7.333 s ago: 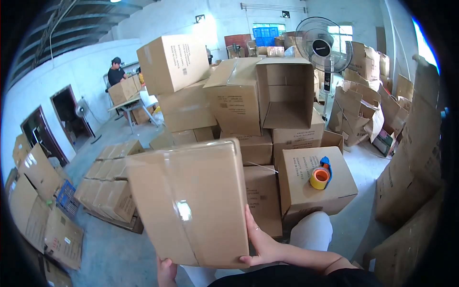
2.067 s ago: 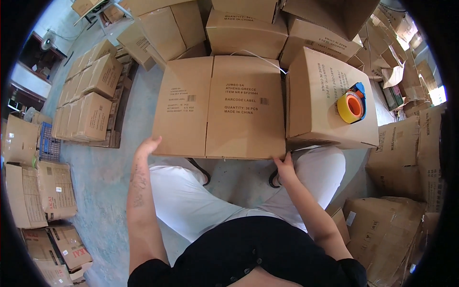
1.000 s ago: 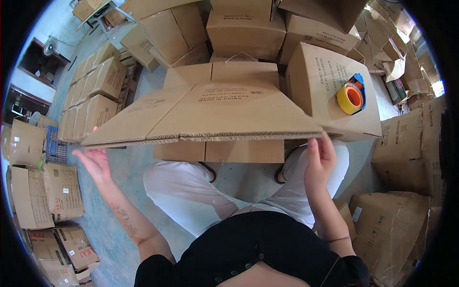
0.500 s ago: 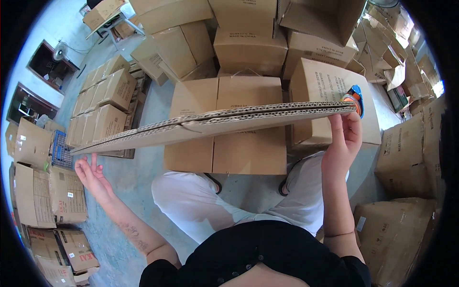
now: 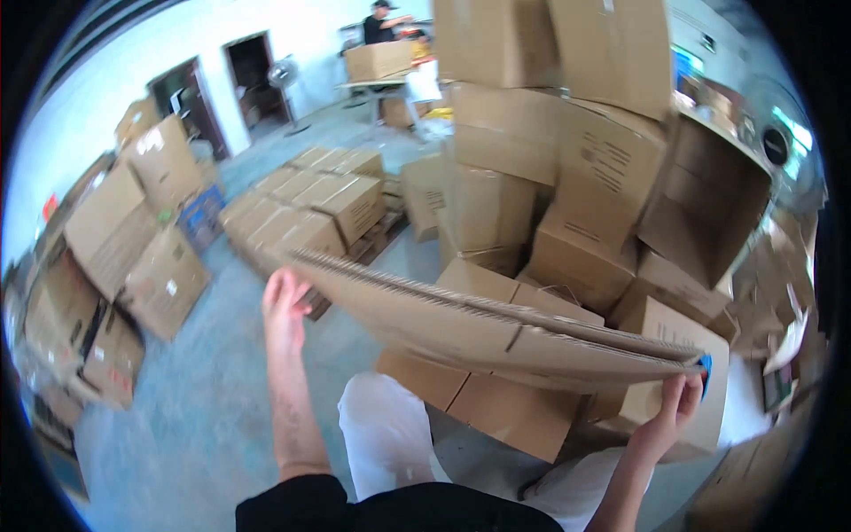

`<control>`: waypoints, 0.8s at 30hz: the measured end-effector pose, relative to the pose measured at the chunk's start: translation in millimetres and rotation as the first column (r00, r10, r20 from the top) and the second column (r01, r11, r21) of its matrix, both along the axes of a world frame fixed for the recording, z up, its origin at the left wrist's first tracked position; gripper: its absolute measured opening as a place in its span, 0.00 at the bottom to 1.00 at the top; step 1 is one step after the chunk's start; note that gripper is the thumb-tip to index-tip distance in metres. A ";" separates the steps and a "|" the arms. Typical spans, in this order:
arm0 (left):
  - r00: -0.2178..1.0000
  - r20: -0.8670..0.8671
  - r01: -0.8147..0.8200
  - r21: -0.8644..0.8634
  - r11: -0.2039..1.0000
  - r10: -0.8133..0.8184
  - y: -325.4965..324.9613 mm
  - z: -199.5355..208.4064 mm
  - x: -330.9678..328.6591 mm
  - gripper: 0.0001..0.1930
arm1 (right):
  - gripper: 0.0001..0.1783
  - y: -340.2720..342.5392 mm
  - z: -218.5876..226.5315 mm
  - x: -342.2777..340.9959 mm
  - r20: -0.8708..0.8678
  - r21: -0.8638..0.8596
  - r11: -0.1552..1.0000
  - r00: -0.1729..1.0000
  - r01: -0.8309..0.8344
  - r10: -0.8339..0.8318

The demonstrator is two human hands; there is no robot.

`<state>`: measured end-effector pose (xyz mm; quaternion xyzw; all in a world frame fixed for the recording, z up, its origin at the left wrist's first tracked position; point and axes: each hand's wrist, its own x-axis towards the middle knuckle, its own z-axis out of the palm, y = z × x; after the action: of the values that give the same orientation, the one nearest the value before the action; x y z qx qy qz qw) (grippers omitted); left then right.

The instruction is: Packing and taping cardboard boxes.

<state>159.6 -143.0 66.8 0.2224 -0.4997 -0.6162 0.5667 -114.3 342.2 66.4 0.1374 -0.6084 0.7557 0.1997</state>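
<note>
A flattened cardboard box (image 5: 496,341), folded in double layers with its corrugated edge upward, hangs in front of me, its left end higher than its right. My left hand (image 5: 286,306) grips its left end, thumb and fingers closed at the corner. At the lower right corner my right hand (image 5: 672,412) pinches the board between thumb and fingers. Just past that corner shows part of a blue object (image 5: 706,365), mostly hidden by the board. Below the board lies a closed carton (image 5: 514,417), partly covered by it.
Stacked cartons (image 5: 612,168) rise ahead, with an open carton (image 5: 709,204) at their right. A loaded pallet (image 5: 381,239) stands ahead left. More cartons (image 5: 164,279) and a blue crate (image 5: 202,215) line the left. A person (image 5: 379,27) stands at a far table.
The flattened box has swung up at its left end, and my left hand has risen with it. The right end sits lower in view. My view has turned up and left, showing the far person.
</note>
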 end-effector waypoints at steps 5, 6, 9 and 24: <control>0.985 -0.080 0.145 -0.098 0.985 -0.153 7.6 -4.8 -12.1 0.11 | 0.12 -0.2 14.0 -1.3 -0.014 -0.092 0.993 0.997 -0.079 0.078; 0.987 -0.077 0.132 -0.095 0.987 -0.139 10.7 -6.0 -14.7 0.11 | 0.12 -0.3 13.6 -2.5 -0.010 -0.090 0.992 0.996 -0.091 0.091; 0.979 -0.120 0.158 -0.062 0.986 -0.164 20.3 -3.5 -20.1 0.12 | 0.20 -0.2 9.7 -10.0 -0.048 -0.029 0.999 0.998 -0.031 0.030; 0.851 0.342 0.514 -0.385 0.767 -0.398 35.3 -21.0 19.0 0.26 | 0.24 19.1 27.2 -53.5 0.069 -0.062 0.997 0.996 0.055 -0.051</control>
<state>178.6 -107.7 45.8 0.0244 -0.7356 -0.5669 0.3699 -167.8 361.3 93.6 0.0891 -0.5937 0.7734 0.2033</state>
